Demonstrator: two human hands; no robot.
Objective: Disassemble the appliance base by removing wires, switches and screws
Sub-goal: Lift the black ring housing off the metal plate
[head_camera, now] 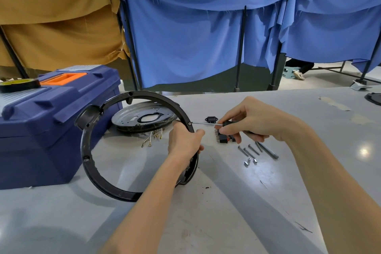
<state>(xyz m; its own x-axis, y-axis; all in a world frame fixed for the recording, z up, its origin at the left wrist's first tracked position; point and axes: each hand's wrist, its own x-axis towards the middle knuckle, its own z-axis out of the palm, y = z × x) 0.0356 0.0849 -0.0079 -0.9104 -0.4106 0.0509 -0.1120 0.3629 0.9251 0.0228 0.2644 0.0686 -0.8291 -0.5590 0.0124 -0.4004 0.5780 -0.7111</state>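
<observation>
While left hand [184,142] clamps the black plastic base ring [90,171] at its rim, right hand [250,119] pinches screwdriver [208,123]; ring looks light, rigid, best gripped beside the screw [189,123].

Toolbox [51,121] left; bolts [257,151] right

The left hand [184,142] covers part of the black ring [90,173]. The right hand [249,120] hides most of the screwdriver handle [227,123] and some of the little switches [223,139]. The blue toolbox [51,121] is cut off at the left edge. Another dark thing [374,99] is cut off at the right.
</observation>
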